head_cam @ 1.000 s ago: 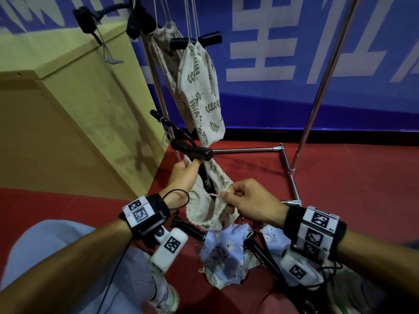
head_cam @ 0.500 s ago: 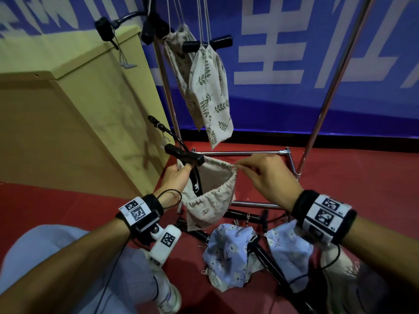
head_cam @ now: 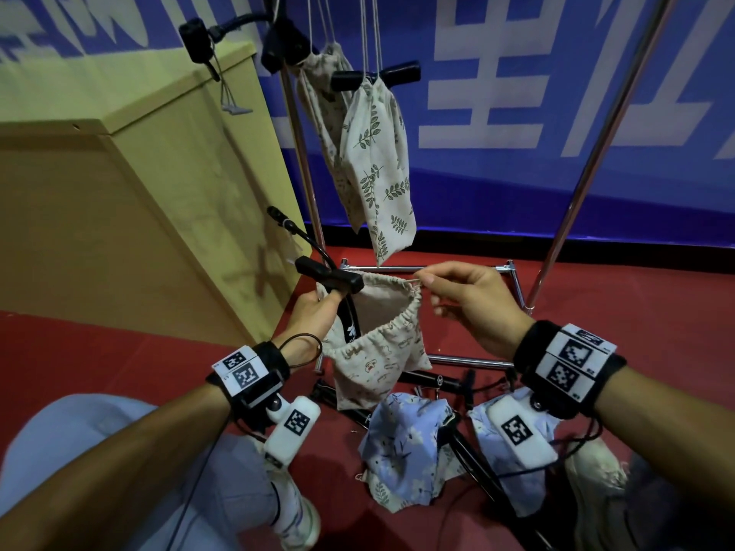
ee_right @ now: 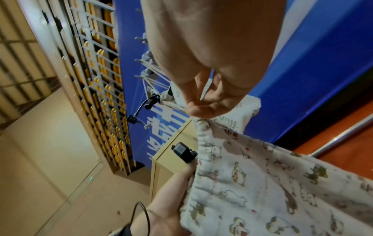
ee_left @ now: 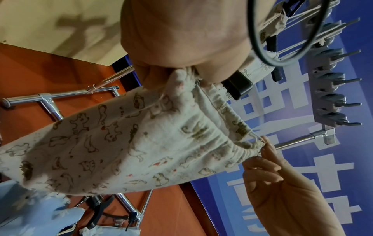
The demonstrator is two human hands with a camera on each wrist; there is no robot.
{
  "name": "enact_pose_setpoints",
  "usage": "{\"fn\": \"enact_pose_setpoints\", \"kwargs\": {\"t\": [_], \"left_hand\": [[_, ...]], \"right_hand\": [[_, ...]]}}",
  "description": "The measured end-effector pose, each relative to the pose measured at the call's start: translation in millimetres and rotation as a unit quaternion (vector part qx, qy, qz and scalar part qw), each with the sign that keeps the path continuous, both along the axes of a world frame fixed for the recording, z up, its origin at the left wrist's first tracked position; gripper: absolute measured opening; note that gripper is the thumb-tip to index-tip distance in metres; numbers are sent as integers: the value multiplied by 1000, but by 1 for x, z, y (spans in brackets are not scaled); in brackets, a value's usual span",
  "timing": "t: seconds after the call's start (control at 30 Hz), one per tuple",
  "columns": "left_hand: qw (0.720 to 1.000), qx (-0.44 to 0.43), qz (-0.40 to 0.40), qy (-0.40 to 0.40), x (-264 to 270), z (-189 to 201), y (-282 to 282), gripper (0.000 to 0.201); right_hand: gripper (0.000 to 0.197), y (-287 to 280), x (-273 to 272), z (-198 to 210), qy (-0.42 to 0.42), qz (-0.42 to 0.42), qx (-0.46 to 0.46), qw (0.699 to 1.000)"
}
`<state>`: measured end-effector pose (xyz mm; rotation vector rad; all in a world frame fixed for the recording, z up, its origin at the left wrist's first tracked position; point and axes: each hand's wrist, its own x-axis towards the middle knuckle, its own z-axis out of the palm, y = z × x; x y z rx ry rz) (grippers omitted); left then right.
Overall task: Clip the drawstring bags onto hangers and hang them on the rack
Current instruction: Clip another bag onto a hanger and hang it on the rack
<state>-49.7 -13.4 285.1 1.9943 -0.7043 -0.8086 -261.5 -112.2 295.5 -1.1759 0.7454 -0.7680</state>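
Head view: the left hand [head_cam: 314,312] grips one corner of the animal-print drawstring bag [head_cam: 378,351] together with the black clip hanger [head_cam: 330,274], so the clip end sits right at the bag's gathered rim, presumably ready to bite onto it. The right hand [head_cam: 469,308] pinches the opposite corner of the rim, thumb and forefinger closed on the cloth and drawstring, the other fingers loosely curled. The two hands are apart, stretching the bag's mouth open and level between them. Beyond the hands, a leaf-print bag [head_cam: 378,161] already hangs from the rack [head_cam: 596,153]. Below the hands, light blue bags [head_cam: 405,451] lie on the red floor among more hangers.

Left wrist view: the left hand [ee_left: 181,47] bunches the bag's corner [ee_left: 179,83] in curled fingers, the hanger's black clip [ee_left: 238,86] pressed against it. The right hand's fingertips [ee_left: 268,146] nip the far corner.

Right wrist view: the right hand [ee_right: 212,102] is closed on the rim; the bag [ee_right: 262,183] drapes down towards the left hand [ee_right: 171,199].
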Motion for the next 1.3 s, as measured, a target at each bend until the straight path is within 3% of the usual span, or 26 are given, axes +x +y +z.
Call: {"fn": "enact_pose_setpoints", "kwargs": {"t": [0.13, 0.27, 0.4, 0.47, 0.53, 0.6, 0.67, 0.83, 0.97, 1.1, 1.23, 1.3], "left_hand": [[1000, 1, 0, -5, 1, -3, -3, 36], [1000, 9, -7, -2, 0, -8, -4, 35], [999, 32, -20, 8, 5, -14, -6, 38], [998, 54, -18, 6, 10, -16, -7, 38], [999, 47, 8, 20, 18, -16, -9, 25], [994, 6, 43, 103, 31, -14, -12, 15], [979, -9, 61, 193, 47, -15, -15, 29], [959, -20, 122, 253, 95, -5, -12, 26], [930, -43, 166, 324, 133, 4, -7, 54], [932, -90, 193, 293, 125, 12, -15, 38], [935, -131, 101, 314, 88, 38, -17, 23], [949, -144, 41, 278, 55, 56, -13, 10]], "right_hand": [[11, 0, 2, 1, -71, 50, 134, 987], [17, -3, 1, 2, -151, 155, 244, 945], [15, -6, -2, 10, -119, 189, 264, 938], [22, -13, -5, 14, -99, 149, 254, 950], [31, -29, -9, 14, -79, 88, 251, 961], [37, -47, -14, 7, -28, 36, 246, 968], [37, -60, -19, -7, 44, -4, 245, 969], [34, -96, -44, -26, 143, -161, 246, 945], [36, -119, -67, -29, 145, -273, 247, 919], [24, -116, -59, -22, 130, -357, 179, 908], [30, -91, -31, 11, 48, -182, 99, 977], [23, -65, -11, 31, 46, -102, 17, 994]]}}
